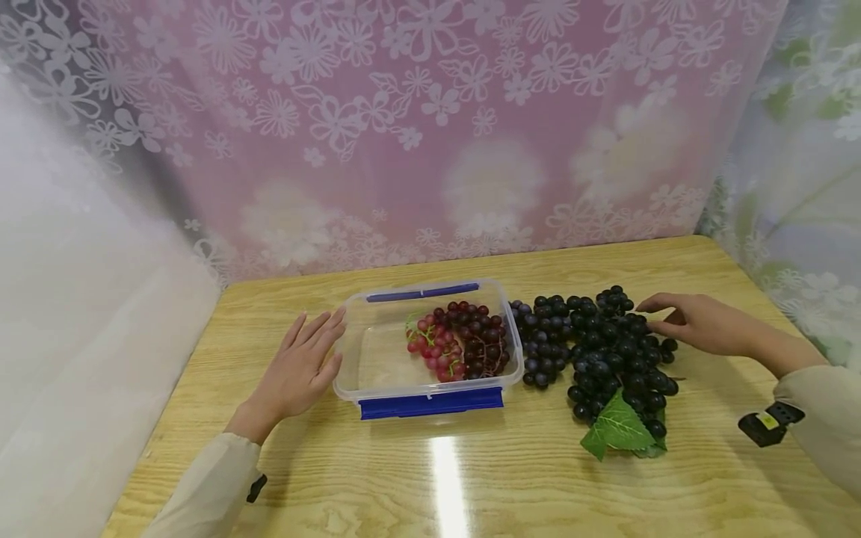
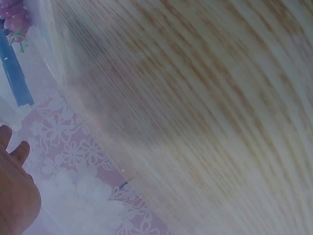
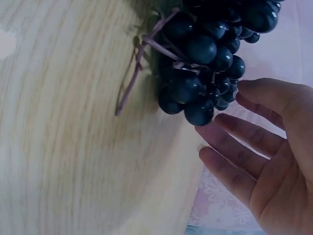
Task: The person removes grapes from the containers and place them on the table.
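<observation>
A clear plastic container (image 1: 383, 362) with blue latches stands in the middle of the table. Inside it, on the right, lie a bunch of pinkish-red grapes (image 1: 437, 347) and a bunch of dark red grapes (image 1: 480, 329). My left hand (image 1: 303, 366) lies flat-fingered at the container's left rim, its fingertips right at the corner. To the right of the container is a heap of black grapes (image 1: 619, 359) with a green leaf (image 1: 617, 426) at its near end. My right hand (image 1: 709, 326) reaches to the heap's right side, its spread fingertips beside the berries (image 3: 200, 49).
Bluish-black grapes (image 1: 545, 340) sit between the container's right wall and the heap. A bare stem (image 3: 139, 58) sticks out over the wooden table (image 1: 323, 478). Pink floral cloth (image 1: 403, 149) hangs behind the table's far edge, and pale sheets flank both sides.
</observation>
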Available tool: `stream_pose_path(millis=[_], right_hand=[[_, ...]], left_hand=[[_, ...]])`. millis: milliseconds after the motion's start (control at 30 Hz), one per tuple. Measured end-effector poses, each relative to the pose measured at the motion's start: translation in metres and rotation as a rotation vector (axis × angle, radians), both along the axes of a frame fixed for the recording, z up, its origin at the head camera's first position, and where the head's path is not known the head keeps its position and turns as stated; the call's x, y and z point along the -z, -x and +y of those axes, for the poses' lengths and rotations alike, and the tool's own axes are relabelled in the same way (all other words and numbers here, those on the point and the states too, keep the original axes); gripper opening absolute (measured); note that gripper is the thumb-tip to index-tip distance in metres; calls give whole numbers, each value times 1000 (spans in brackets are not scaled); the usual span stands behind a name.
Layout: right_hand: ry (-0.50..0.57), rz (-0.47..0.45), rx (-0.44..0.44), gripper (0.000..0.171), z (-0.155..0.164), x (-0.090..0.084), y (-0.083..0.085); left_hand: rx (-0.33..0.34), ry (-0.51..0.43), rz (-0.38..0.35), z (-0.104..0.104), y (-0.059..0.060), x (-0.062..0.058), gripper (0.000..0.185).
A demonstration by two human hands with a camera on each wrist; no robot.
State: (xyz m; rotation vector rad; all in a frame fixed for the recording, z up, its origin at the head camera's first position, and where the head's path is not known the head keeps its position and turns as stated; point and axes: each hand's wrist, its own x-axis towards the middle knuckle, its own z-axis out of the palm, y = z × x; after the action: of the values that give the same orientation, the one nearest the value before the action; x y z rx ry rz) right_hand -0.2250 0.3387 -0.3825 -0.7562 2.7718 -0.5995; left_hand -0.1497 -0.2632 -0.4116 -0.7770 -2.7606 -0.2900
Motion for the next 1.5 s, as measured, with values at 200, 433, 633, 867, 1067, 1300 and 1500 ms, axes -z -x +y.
stream_pose_path(millis=[200, 433, 633, 867, 1067, 1300, 1500], right_hand=[[0, 71, -8, 34, -2, -11, -2], [-38, 155, -8, 38, -12, -25, -3], [-65, 172, -3, 46, -24, -36, 0], [-96, 157, -2, 58, -40, -44, 2], [-115, 165, -20, 63, -60, -53, 4], [-125, 187, -71, 61, -87, -60, 5], [-112, 190, -113, 62, -113, -64, 3]], left_hand=[[-1, 3, 3, 0, 0, -1, 48], [-4, 8, 5, -1, 0, 0, 49], [5, 12, 11, -1, 1, -2, 48], [0, 36, 14, -2, 1, -4, 50], [-3, 76, 25, -3, 0, -8, 51], [4, 115, 15, -4, 0, -11, 55], [13, 129, 14, -4, -1, -12, 57]])
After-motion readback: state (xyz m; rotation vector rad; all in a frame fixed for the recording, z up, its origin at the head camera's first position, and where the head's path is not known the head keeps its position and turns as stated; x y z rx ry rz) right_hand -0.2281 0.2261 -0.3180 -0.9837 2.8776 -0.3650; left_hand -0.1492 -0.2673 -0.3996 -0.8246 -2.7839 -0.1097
